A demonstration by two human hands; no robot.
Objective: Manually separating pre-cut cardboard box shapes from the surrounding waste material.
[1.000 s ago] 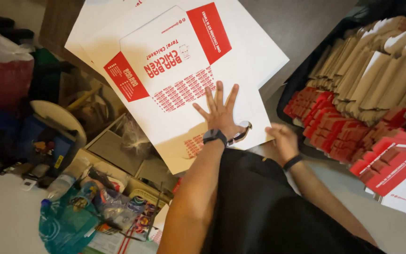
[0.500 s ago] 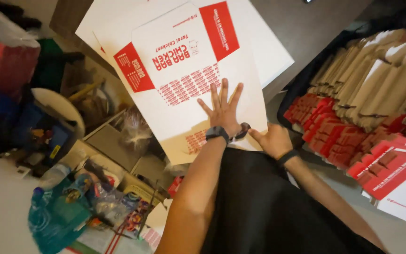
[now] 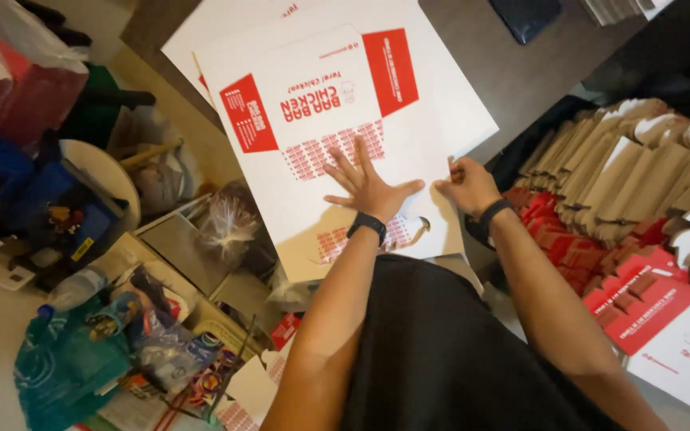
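Note:
A flat white cardboard box blank with red panels (image 3: 321,120) lies on top of a stack of similar sheets on the table. My left hand (image 3: 365,183) is pressed flat on it, fingers spread, a black band on the wrist. My right hand (image 3: 466,185) pinches the blank's right edge, also with a black wristband. My black shirt fills the lower middle of the view.
To the right stands a dark bin (image 3: 537,136) packed with folded red-and-white and brown box pieces (image 3: 632,175). More red-and-white blanks (image 3: 680,335) lie at the lower right. At left, on the floor, are bags, a blue plastic bag (image 3: 57,367), a bottle and cluttered boxes.
My right hand has risen from beside my body to the blank's right edge and gripped it. My left hand stays flat on the sheet. The view has shifted.

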